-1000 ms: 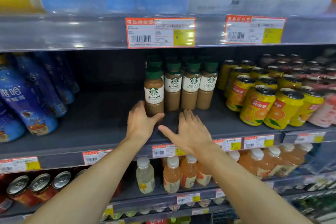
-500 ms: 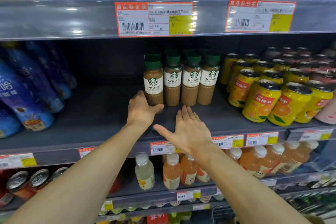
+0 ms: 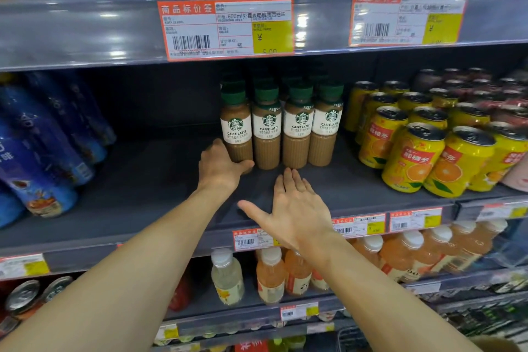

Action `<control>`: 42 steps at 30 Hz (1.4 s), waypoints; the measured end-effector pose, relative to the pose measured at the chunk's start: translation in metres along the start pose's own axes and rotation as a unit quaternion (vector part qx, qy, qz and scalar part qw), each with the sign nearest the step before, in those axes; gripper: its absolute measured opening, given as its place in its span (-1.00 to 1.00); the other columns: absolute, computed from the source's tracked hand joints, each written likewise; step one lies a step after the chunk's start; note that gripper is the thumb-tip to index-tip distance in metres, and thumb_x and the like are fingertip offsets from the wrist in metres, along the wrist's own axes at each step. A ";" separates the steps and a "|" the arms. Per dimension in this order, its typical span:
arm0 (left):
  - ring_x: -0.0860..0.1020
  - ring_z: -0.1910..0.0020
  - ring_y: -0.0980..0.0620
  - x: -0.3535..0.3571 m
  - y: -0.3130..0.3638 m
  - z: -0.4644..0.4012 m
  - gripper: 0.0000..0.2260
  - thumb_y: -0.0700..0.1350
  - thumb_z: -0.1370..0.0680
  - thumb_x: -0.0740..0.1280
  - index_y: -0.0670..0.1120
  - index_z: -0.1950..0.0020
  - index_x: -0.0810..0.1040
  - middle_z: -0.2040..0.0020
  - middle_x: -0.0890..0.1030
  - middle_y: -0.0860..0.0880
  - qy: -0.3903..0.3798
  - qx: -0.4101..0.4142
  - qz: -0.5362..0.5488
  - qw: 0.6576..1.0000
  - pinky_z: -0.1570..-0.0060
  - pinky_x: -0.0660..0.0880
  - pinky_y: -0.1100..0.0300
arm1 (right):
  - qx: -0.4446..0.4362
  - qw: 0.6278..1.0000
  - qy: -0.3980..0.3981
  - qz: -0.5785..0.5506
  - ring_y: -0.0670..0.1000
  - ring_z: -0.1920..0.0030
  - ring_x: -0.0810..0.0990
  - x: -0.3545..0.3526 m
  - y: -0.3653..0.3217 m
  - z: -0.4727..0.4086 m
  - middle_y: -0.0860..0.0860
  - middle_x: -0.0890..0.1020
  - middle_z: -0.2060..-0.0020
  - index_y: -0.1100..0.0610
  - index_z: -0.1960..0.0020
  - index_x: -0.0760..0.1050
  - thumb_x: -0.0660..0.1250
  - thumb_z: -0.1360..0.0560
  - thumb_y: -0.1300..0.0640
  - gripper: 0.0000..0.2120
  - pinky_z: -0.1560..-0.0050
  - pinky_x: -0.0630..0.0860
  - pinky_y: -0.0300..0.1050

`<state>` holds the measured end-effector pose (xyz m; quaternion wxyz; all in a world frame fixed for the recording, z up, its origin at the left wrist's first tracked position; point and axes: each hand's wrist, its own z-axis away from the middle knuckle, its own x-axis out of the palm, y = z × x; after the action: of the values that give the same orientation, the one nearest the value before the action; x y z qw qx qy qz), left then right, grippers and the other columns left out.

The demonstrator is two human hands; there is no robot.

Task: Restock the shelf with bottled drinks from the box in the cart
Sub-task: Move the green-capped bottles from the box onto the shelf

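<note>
Several caffe latte bottles with green caps stand in rows on the dark middle shelf. My left hand wraps the base of the leftmost front latte bottle, thumb in front and fingers behind it. Beside it stand three more front bottles. My right hand lies flat and open on the shelf just in front of the row, fingertips close to the bottles, holding nothing. The box and the cart are out of sight.
Blue bottles lean at the shelf's left; yellow orange-drink cans crowd the right. A bare stretch of shelf lies left of the lattes. The upper shelf edge carries price tags. Juice bottles fill the shelf below.
My left hand has slid the leftmost latte bottle back until it lines up with the front row. My right hand has stayed flat on the shelf, and my view has come closer.
</note>
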<state>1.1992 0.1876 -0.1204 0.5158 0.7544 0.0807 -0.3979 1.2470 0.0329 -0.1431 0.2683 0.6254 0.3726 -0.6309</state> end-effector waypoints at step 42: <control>0.15 -0.52 -0.12 -0.096 -0.083 0.289 -0.33 0.24 -0.62 0.00 -0.22 -0.54 0.10 -0.54 0.18 -0.19 -0.069 0.090 -0.397 0.911 -0.45 0.16 -0.04 | -0.130 0.990 -0.049 0.035 0.11 -0.57 -0.08 0.029 -0.055 0.196 0.19 -0.02 -0.57 0.29 -0.57 -0.04 -0.17 -0.57 -0.36 -0.15 -0.54 -0.10 0.02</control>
<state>0.9414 0.0093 -0.1575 0.2500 0.6740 0.3013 -0.6264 1.0855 -0.0894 -0.1760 0.3874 0.5664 0.4155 -0.5970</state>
